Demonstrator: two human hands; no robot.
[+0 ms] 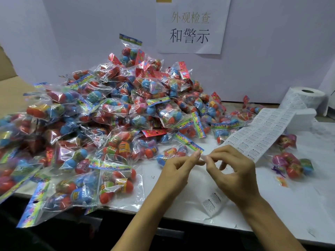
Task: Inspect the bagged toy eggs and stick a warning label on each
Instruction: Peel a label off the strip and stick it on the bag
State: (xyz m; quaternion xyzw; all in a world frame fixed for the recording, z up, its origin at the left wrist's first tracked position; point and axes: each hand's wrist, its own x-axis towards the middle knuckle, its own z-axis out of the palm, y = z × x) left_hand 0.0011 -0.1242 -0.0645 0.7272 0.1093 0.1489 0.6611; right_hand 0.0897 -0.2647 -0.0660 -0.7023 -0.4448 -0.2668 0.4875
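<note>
White paper sign (192, 28) hangs on the wall behind the bench, and its large Chinese characters are readable: 外观检查 in pale print, 和警示 in black under it. Below the sign a big pile of bagged toy eggs (112, 113) covers the left and the middle of the table (308, 205). Each clear bag has a colourful printed header card, but the writing on these cards is too small to read. Some bags hang over the front edge of the table at the left.

The left hand (178, 169) and the right hand (235, 171) meet above the table, near its front edge. Fingers of both are curled, and thumb and forefinger of each pinch a small label (204, 157) between them; whether it is held by both I cannot tell exactly. Just behind the right hand lies a label sheet (262, 131) with rows of small warning labels, which comes from the label roll (306, 98) at the back right. One loose sticker (213, 201) with a warning triangle lies below the right wrist. A few single bags (291, 163) lie at the right, apart from the pile. White table surface shows between the pile and these bags, around the hands.
</note>
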